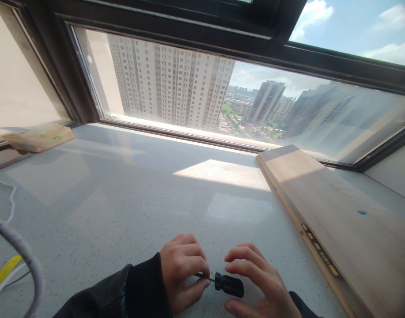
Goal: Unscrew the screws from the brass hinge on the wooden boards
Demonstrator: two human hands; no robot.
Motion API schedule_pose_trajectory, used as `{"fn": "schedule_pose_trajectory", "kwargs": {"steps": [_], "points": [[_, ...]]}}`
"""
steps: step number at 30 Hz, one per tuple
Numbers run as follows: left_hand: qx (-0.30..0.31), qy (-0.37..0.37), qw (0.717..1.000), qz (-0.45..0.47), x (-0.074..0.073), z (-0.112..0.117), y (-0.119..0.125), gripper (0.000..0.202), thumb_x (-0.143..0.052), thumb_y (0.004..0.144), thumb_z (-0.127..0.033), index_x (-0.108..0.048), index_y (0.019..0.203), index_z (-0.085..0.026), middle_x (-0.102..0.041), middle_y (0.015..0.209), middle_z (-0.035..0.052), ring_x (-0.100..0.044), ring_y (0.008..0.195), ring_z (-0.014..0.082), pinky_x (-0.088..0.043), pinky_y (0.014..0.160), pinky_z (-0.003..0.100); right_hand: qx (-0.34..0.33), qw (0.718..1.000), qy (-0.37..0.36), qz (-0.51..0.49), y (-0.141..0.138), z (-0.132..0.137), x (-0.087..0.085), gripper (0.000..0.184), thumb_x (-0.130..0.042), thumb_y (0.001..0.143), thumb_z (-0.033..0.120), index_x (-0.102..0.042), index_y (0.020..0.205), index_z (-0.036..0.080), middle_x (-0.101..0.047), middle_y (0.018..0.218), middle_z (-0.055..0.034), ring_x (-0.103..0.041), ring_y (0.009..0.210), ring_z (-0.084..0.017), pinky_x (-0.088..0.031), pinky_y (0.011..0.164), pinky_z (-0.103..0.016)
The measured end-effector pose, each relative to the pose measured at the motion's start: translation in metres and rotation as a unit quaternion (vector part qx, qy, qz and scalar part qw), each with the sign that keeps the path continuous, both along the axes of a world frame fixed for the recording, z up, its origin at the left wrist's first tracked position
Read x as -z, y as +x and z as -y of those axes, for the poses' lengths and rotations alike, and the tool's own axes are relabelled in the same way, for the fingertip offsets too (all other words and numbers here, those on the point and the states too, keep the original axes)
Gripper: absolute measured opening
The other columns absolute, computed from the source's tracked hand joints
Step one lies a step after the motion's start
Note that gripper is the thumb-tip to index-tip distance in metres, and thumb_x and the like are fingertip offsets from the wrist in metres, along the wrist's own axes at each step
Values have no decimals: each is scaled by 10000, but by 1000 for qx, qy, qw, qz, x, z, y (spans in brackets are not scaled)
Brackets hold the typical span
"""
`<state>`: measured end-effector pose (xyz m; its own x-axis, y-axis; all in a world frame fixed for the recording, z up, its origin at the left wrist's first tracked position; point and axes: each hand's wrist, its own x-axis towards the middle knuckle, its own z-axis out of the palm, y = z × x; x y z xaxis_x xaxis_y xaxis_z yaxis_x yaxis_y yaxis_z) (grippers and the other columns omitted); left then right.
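Observation:
A screwdriver (229, 285) with a black handle and a thin metal shaft lies level just above or on the speckled white sill (139, 212); I cannot tell which. My left hand (185, 274) pinches its shaft between thumb and forefinger, and the tip is hidden behind those fingers. Around the handle's right side, my right hand (260, 282) has its fingers curved and apart, with a gap between them and the handle. Dark sleeves cover both wrists.
Wooden boards (324, 212) lie stacked at the right, with a black-and-yellow label (319, 249) on the edge. A pale packet (39, 138) sits at the far left. A thick grey cable (26, 251) and a yellow item (5, 271) are nearer. A dark-framed window (176, 84) bounds the back.

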<state>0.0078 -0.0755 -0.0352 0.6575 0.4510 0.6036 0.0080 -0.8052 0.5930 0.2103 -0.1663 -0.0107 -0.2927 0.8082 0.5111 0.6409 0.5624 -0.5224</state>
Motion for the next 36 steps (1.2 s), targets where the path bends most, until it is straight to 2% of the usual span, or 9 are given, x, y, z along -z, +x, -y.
{"fn": "schedule_pose_trajectory", "kwargs": {"steps": [5, 14, 19, 22, 27, 31, 36], "points": [[1, 0, 1000, 2, 2, 0, 1, 58, -625, 692, -135, -597, 709, -183, -630, 680, -15, -522, 686, 133, -339, 637, 275, -4, 1000, -19, -1, 0, -1, -1, 336, -676, 788, 384, -565, 1045, 198, -625, 966, -94, -584, 896, -212, -525, 740, -334], [4, 4, 1000, 2, 0, 0, 0, 45, -615, 697, -136, -603, 708, -178, -631, 680, -8, -521, 681, 132, -342, 629, 276, -9, 997, -43, 64, 2, -1, 4, 281, -694, 755, 270, -577, 1000, 196, -612, 1006, -97, -561, 934, -218, -523, 775, -363], [3, 5, 1000, -6, -1, 0, 0, 37, -618, 701, -139, -606, 705, -174, -632, 680, 1, -520, 676, 136, -360, 632, 276, 7, 990, -81, 112, -1, -1, 4, 207, -677, 710, 181, -599, 901, 197, -617, 1012, -100, -567, 934, -226, -530, 758, -363], [0, 3, 1000, 5, -2, 0, 0, 49, -624, 707, -131, -605, 715, -175, -633, 684, 1, -520, 675, 132, -368, 633, 271, 16, 995, -59, 84, -2, -1, 2, 204, -622, 695, 105, -587, 871, 203, -618, 997, -89, -570, 927, -215, -529, 760, -346], [-3, -3, 1000, 27, -4, 0, 0, 73, -662, 713, -188, -624, 775, -188, -636, 713, 8, -521, 684, 139, -367, 632, 272, 17, 999, -5, 33, -2, -2, 3, 209, -589, 714, 85, -568, 887, 200, -610, 957, -83, -572, 895, -200, -526, 730, -316], [-5, 0, 1000, 23, -1, -1, -1, 127, -681, 709, -231, -628, 819, -194, -642, 722, 12, -526, 688, 151, -353, 631, 281, 10, 1000, -8, 22, -2, -2, 5, 227, -597, 708, 82, -560, 899, 199, -600, 965, -81, -561, 901, -200, -521, 728, -321], [12, 12, 999, -31, 4, -3, -2, 218, -693, 695, -266, -626, 894, -208, -662, 758, 2, -549, 715, 162, -356, 643, 292, 13, 999, -23, 38, -3, -1, 1, 191, -631, 741, 127, -568, 904, 203, -608, 962, -84, -560, 895, -202, -525, 725, -327]]}}
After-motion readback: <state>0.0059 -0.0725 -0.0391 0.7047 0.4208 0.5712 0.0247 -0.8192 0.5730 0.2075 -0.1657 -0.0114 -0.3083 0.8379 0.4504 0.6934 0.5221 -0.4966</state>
